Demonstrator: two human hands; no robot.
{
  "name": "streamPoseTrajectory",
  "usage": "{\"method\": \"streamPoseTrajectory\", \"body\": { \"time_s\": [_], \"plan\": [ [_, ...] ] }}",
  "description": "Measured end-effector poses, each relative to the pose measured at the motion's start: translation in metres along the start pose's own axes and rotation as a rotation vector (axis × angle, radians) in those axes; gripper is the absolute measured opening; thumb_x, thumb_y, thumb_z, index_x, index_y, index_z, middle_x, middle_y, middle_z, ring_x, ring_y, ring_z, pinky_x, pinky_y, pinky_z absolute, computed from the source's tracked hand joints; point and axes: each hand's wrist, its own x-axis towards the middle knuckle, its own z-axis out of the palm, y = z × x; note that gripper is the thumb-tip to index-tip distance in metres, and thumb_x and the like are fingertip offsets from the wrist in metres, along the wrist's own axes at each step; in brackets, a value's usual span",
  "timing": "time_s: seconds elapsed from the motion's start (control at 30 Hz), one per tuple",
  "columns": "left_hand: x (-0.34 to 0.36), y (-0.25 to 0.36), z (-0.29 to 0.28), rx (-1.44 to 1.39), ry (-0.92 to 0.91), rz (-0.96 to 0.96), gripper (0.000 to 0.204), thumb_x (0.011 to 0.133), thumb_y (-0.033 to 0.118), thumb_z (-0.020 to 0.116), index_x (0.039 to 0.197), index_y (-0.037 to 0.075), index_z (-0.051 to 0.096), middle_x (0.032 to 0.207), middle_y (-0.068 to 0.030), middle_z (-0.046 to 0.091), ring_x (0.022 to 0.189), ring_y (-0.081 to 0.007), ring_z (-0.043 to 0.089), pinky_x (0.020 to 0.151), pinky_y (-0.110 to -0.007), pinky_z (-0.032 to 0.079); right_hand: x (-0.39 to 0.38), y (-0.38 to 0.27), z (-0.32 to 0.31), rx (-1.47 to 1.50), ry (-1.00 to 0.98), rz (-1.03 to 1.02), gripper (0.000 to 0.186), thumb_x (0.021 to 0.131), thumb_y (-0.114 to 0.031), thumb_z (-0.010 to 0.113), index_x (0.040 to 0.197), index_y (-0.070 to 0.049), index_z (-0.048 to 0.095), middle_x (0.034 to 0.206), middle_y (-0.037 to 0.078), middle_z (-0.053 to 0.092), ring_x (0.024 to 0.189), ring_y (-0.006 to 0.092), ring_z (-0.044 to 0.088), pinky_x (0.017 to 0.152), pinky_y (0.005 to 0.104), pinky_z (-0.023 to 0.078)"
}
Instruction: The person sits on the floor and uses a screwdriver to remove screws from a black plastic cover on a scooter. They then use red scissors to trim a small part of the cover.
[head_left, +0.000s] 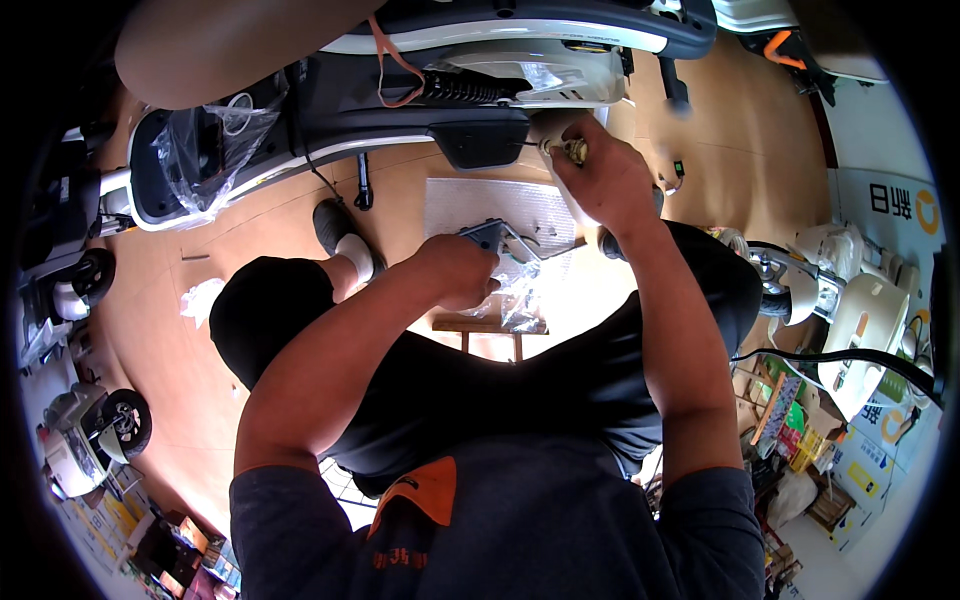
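Note:
My right hand is closed round the handle of a screwdriver. Its thin shaft points left, with the tip at or close to a dark plastic panel low on the electric scooter in front of me. I cannot tell whether the tip touches a screw. Lower and to the left, my left hand is closed on a dark blue-grey flat part with a bent metal bar beside it. The hand hides much of that part. Clear plastic wrapping hangs just right of this hand.
A bubble-wrap sheet lies on the floor between my feet, beyond a small wooden stool. A clear bag covers the scooter's left end. More scooters stand at left and right. A black cable runs at right.

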Motion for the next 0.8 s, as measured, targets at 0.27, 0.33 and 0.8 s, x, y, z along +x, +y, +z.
{"method": "streamPoseTrajectory", "body": {
  "time_s": [0.27, 0.33, 0.8],
  "plan": [
    [-0.002, 0.003, -0.003, -0.01, 0.004, 0.002, 0.034, 0.101, 0.037, 0.06, 0.108, 0.006, 0.072, 0.097, -0.0188, 0.075, 0.095, -0.0388, 0.072, 0.083, -0.05, 0.055, -0.012, -0.011, 0.009, -0.073, -0.042, -0.131, 0.032, 0.092, -0.035, 0.074, 0.112, -0.012, 0.063, 0.084, 0.016, 0.074, 0.082, 0.0393, 0.073, 0.071, 0.0489, 0.058],
    [-0.002, 0.004, -0.001, -0.011, -0.003, 0.015, 0.034, 0.101, 0.038, 0.06, 0.109, 0.006, 0.072, 0.098, -0.0189, 0.074, 0.097, -0.0388, 0.072, 0.084, -0.05, 0.055, -0.009, -0.013, 0.011, -0.049, 0.022, -0.104, 0.036, 0.093, -0.039, 0.073, 0.109, -0.008, 0.063, 0.078, 0.018, 0.072, 0.079, 0.0388, 0.074, 0.069, 0.0493, 0.058],
    [-0.001, 0.009, -0.005, 0.017, 0.001, 0.028, 0.036, 0.102, 0.037, 0.06, 0.117, 0.007, 0.072, 0.106, -0.0183, 0.075, 0.103, -0.0385, 0.071, 0.089, -0.05, 0.055, 0.091, -0.026, -0.008, -0.302, -0.239, 0.141, 0.07, 0.1, -0.066, 0.051, 0.112, 0.001, 0.068, 0.099, 0.023, 0.075, 0.099, 0.0356, 0.075, 0.09, 0.0457, 0.056]
  ]
}}
